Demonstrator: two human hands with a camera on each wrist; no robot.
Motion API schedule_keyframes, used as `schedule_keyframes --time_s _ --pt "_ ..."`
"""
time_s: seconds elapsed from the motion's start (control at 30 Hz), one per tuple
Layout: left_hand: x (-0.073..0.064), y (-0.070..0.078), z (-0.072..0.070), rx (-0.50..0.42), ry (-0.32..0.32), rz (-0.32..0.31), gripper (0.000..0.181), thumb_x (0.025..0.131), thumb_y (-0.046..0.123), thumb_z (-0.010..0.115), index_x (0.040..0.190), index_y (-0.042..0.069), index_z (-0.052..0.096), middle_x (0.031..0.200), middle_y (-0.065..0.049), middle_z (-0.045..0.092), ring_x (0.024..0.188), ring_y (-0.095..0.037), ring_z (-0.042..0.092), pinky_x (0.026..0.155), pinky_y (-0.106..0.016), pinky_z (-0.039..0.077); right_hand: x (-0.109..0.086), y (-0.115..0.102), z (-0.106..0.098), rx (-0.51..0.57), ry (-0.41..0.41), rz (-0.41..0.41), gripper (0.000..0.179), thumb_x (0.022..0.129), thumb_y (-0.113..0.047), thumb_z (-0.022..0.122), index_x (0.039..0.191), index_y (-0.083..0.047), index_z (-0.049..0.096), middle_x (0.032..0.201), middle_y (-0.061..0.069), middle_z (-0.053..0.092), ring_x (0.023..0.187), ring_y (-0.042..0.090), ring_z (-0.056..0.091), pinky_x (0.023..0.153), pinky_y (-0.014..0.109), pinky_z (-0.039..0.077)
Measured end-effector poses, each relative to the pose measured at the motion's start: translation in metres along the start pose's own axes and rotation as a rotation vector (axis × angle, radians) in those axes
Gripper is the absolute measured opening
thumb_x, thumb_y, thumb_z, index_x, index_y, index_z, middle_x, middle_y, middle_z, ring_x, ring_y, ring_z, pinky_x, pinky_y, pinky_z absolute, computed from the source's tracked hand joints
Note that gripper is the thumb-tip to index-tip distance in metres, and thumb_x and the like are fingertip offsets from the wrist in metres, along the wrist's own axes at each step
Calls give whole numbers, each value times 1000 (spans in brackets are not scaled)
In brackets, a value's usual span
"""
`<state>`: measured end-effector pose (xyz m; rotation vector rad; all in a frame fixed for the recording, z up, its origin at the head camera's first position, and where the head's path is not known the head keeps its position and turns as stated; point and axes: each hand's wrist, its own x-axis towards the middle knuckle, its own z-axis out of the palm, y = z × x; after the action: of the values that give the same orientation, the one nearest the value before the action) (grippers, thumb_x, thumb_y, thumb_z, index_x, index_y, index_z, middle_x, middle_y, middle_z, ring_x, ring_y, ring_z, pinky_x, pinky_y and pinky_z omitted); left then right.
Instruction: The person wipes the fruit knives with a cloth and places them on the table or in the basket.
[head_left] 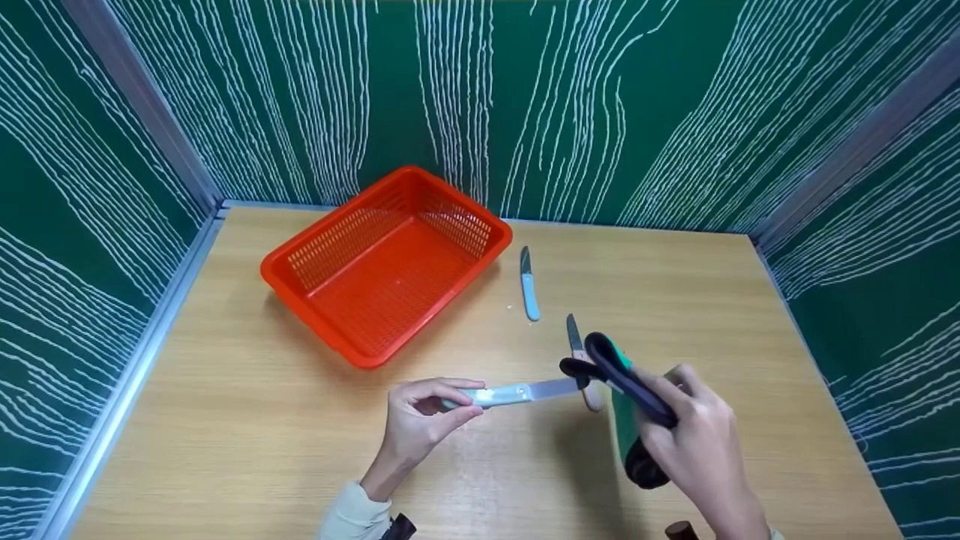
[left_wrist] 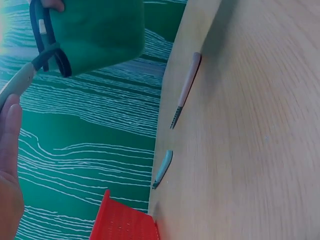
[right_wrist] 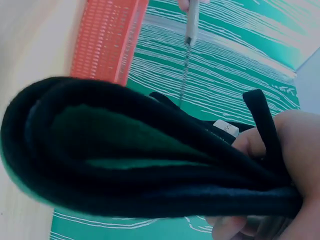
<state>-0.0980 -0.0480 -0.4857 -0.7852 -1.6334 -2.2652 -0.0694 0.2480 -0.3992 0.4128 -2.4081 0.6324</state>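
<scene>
My left hand (head_left: pixel 420 420) pinches a knife (head_left: pixel 506 394) by its pale green handle, with the blade pointing right. In my right hand (head_left: pixel 697 439) is a folded green cloth (head_left: pixel 624 424) with thick black edging and a small white tag (right_wrist: pixel 226 128). The black edging covers the blade's tip in the head view; whether it presses on the metal I cannot tell. Just beyond, a knife with a pinkish handle (head_left: pixel 592 396) lies on the table, partly hidden behind the cloth. Farther back lies another knife with a light blue handle (head_left: pixel 530 296).
A red plastic basket (head_left: pixel 397 289) with perforated walls stands at the back left of the wooden table (head_left: pixel 247 450). Green panels (head_left: pixel 390 90) with wavy white lines enclose the table's back and sides. Tiny pale crumbs lie near the blue-handled knife.
</scene>
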Motion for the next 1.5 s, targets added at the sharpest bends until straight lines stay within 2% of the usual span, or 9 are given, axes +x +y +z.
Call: schedule_keyframes --time_s 0.17,0.27,0.37,0.47,0.6,0.8,0.93,1.17,1.5 --pt "-1 -2 0 17 3 -22 17 69 -18 73 83 -8 70 93 -25 69 75 -34 69 57 -37 57 8 -3 -3 46 74 26 40 60 12 64 92 -9 76 75 0 54 55 11 43 46 20 31" --pt "-2 -3 2 36 11 -39 17 69 -19 73 82 -9 70 93 -24 69 76 -33 69 57 -37 57 13 -8 -2 71 78 22 40 60 13 63 92 -9 76 75 0 54 56 11 43 47 20 32" --pt "0 5 8 56 28 -56 17 68 -18 74 82 -9 70 92 -24 69 79 -33 69 59 -37 57 16 -18 0 106 60 -3 43 60 12 62 95 -8 75 77 -1 54 56 10 44 46 20 35" --pt "4 14 15 69 45 -63 15 68 -16 75 81 -9 70 91 -23 69 82 -33 69 61 -37 58 16 -29 3 109 28 -53 44 59 8 61 99 -7 75 79 -1 54 56 10 46 44 22 39" --pt "8 19 20 57 49 -46 14 68 -16 76 79 -10 70 89 -24 69 80 -33 69 60 -39 57 13 -38 10 44 -34 -174 50 55 5 60 103 -5 73 82 1 52 52 8 48 39 22 38" --pt "3 4 18 24 32 -26 16 67 -19 75 79 -10 70 89 -24 69 81 -34 69 60 -41 57 8 -44 20 -69 -158 -306 59 49 7 57 104 -8 74 84 2 47 50 9 41 37 18 29" --pt "1 -2 18 16 27 -22 17 66 -18 75 80 -9 71 89 -23 70 82 -35 69 60 -39 57 6 -42 26 -127 -189 -351 54 53 7 58 101 -9 75 82 5 44 54 11 38 37 17 25" --pt "3 2 19 11 20 -6 17 64 -20 75 77 -11 70 86 -24 69 78 -35 69 56 -37 57 1 -35 28 -164 -191 -368 53 53 7 60 101 -9 74 84 7 45 54 14 38 37 17 21" --pt "1 4 13 -10 43 -21 15 67 -17 75 80 -9 71 88 -23 69 79 -35 69 58 -35 58 -4 -18 22 -165 -186 -287 58 51 10 61 105 -9 73 88 13 51 50 18 43 34 27 36"
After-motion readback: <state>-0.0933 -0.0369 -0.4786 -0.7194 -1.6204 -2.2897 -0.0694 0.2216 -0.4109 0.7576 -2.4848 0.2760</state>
